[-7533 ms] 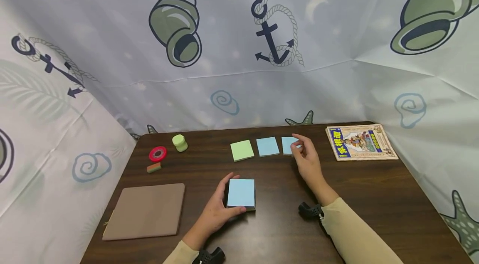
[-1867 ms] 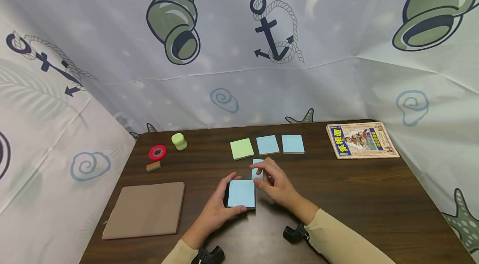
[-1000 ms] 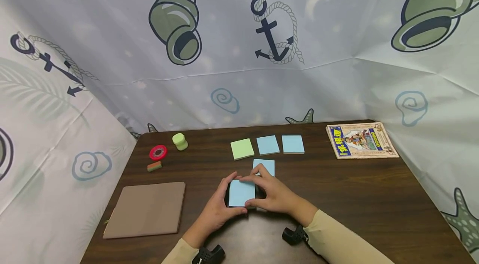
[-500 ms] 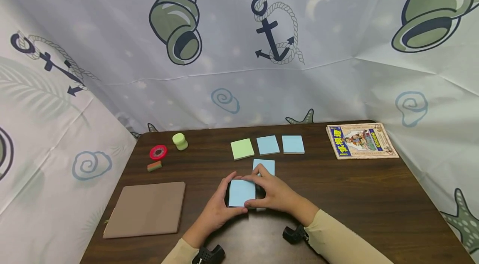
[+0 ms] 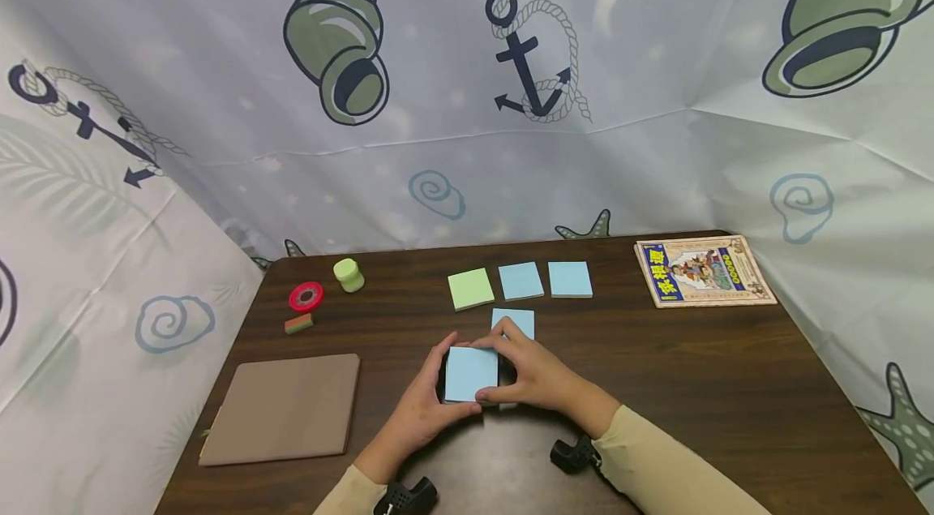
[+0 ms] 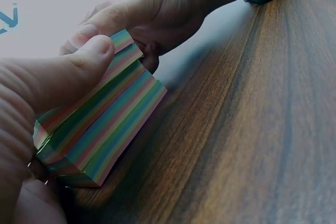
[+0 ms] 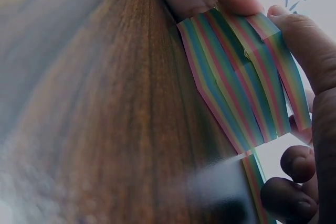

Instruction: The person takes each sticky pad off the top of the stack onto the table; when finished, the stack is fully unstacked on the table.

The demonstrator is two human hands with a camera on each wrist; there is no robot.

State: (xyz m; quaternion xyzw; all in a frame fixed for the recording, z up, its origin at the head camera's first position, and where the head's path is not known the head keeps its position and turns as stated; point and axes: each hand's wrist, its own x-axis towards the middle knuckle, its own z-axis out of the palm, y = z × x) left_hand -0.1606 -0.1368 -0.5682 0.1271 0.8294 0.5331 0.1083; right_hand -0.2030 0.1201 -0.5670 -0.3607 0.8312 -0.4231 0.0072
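Bracing the stack of note pads (image 6: 107,124) between them, both hands are right in the thick of it, front and centre on the dark table (image 5: 693,385)! The left hand (image 5: 426,401) curls round the stack's left side, thumb along the near edge; opposite, the right hand (image 5: 533,369) pinches the top blue pad (image 5: 471,374) at its right side. And look at those striped layers from the wrists: they don't line up, the upper ones jutting out past the ones beneath.

So this looks like squaring up, and it should be won on patience. The left hand does best as a firm wall, the right nudging the top layer until its corners sit flush. Squeeze evenly, low as well as high, or the lower layers could skew. Mind the fingers, too: the loose blue pad (image 5: 522,322) lies just behind the stack, well within knocking range. Further back wait the green pad (image 5: 470,289) and, to its right, two more blue pads (image 5: 571,279), all apart from the hands.
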